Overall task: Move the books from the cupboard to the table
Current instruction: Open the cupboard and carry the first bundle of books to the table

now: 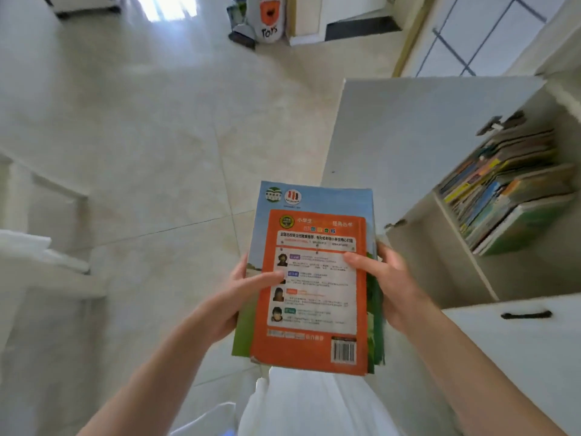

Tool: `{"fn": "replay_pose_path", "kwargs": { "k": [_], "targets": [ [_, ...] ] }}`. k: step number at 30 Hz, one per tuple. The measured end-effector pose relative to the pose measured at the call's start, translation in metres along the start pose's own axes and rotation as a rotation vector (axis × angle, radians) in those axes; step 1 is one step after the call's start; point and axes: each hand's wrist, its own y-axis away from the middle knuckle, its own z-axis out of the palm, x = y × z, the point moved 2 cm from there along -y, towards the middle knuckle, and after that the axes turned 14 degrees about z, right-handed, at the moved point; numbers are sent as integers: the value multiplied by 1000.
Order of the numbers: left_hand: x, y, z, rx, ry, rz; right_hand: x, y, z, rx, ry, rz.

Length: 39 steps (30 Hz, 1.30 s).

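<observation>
Gripping a small stack of books [314,278] from both sides, the left hand [242,294] and right hand [386,278] hold it above the floor [141,152], thumbs pressed on the orange top cover. More books [509,196] lie stacked in the open cupboard [440,247] at the right.

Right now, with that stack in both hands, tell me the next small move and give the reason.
Probably carry the stack of books away from the open cupboard toward the table, which is not clearly in view. The left hand and right hand already grip its two sides, thumbs on the orange cover, so it seems secure. More books remain on the shelf for a later trip.
</observation>
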Motion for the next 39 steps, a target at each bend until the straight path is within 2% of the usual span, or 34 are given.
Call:
{"fn": "replay_pose_path", "kwargs": {
  "k": [6, 11, 14, 18, 22, 24, 29, 35, 39],
  "targets": [
    [-12, 82, -55, 324, 154, 89, -10, 9, 101, -154, 296, 22],
    [-17, 123, -91, 641, 260, 223, -28, 3, 187, -383, 601, 27],
    [-23, 148, -107, 862, 374, 277, -34, 3, 240, -599, 830, 36],
    [-30, 179, -117, 1105, 539, 345, -26, 13, 299, -795, 1013, -29],
    [-36, 210, -122, 1332, 567, 420, -1, 29, 348, -920, 1195, -173],
    [-42, 232, -128, 1447, 526, 479, 17, 40, 373, -1045, 1247, -187],
    [-55, 278, -144, 1645, 406, 523, 62, 64, 420, -1252, 1301, -250],
    [-75, 332, -188, 1777, 404, 539, 115, 91, 493, -1375, 1376, -378],
    [-88, 370, -224, 1831, 395, 551, 148, 104, 545, -1441, 1398, -341]
  ]
}}
